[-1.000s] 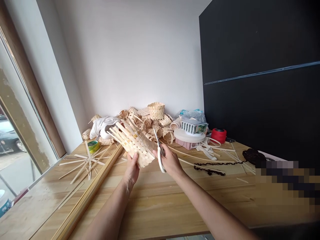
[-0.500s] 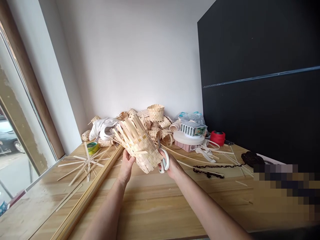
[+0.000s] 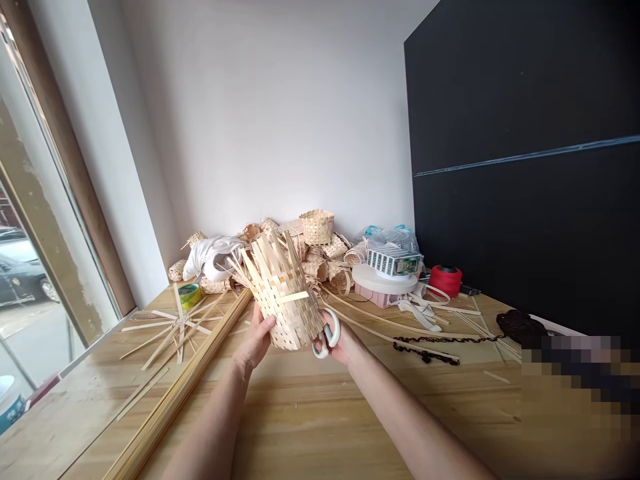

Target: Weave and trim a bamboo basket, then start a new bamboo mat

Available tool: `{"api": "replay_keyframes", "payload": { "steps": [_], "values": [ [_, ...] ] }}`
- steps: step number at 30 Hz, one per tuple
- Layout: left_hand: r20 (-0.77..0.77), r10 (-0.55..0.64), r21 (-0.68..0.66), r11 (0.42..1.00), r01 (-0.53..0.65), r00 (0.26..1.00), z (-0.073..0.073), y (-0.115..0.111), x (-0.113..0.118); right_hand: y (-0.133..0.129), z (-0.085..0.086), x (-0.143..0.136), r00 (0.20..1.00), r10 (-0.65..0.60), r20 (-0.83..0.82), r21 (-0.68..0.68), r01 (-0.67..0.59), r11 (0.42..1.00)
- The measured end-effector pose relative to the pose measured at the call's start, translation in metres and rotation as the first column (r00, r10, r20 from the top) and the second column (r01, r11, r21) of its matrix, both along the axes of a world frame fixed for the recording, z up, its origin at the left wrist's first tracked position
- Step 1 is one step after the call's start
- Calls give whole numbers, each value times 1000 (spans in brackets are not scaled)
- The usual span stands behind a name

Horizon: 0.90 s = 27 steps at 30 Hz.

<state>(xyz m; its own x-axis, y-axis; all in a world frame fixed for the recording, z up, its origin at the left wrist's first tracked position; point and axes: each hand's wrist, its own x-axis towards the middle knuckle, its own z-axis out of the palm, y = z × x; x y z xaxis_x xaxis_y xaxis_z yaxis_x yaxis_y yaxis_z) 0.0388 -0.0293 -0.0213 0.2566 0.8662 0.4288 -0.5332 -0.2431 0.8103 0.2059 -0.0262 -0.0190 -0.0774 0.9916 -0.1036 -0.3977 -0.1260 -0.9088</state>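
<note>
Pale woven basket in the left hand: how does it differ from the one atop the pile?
The pale woven basket in the left hand ends in long loose strips; the squat woven basket atop the pile of woven pieces has a fairly even rim. The held basket leans; the squat one sits roughly upright. Both are woven of flat, pale strips.

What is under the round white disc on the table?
A pink box shows under the round white disc, with part of its near side in view. The disc covers its top, so whether it is open or holds anything cannot be seen.
</note>
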Motion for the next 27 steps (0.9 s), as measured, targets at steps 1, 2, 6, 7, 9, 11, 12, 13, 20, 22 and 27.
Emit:
{"api": "replay_keyframes", "payload": {
  "steps": [1,2,6,7,9,11,12,13,20,22,27],
  "values": [
    [0,-8,-3,1000,8,1000,-1,1,0,-2,0,0,1000,-7,27,-11,7,1000],
    [5,-3,-15,1000,3,1000,-3,2,0,-3,1,0,998,-18,60,-23,19,1000],
    [76,91,-64,994,-86,993,-7,6,0,-11,4,3,976,-78,206,21,75,997],
    [96,118,-74,991,-112,988,-8,7,0,-13,5,5,964,-103,247,56,92,994],
    [133,161,-85,985,-151,978,-8,9,0,-18,8,10,927,-175,332,150,132,980],
    [158,180,-94,982,-167,971,-8,9,1,-25,10,17,880,-255,400,250,163,954],
    [165,185,-97,980,-171,969,-8,9,1,-29,11,20,851,-293,436,307,166,937],
    [169,192,-98,979,-177,967,-7,9,2,-33,11,22,806,-336,488,376,152,914],
    [154,255,-39,967,-252,955,-3,2,10,-51,15,24,207,-653,728,685,-245,686],
    [149,264,-32,964,-262,953,-3,2,12,-53,22,22,106,-672,733,670,-285,685],
    [131,259,-58,966,-254,957,-4,1,14,-52,36,20,-71,-739,670,677,-352,647]
  ]
}}
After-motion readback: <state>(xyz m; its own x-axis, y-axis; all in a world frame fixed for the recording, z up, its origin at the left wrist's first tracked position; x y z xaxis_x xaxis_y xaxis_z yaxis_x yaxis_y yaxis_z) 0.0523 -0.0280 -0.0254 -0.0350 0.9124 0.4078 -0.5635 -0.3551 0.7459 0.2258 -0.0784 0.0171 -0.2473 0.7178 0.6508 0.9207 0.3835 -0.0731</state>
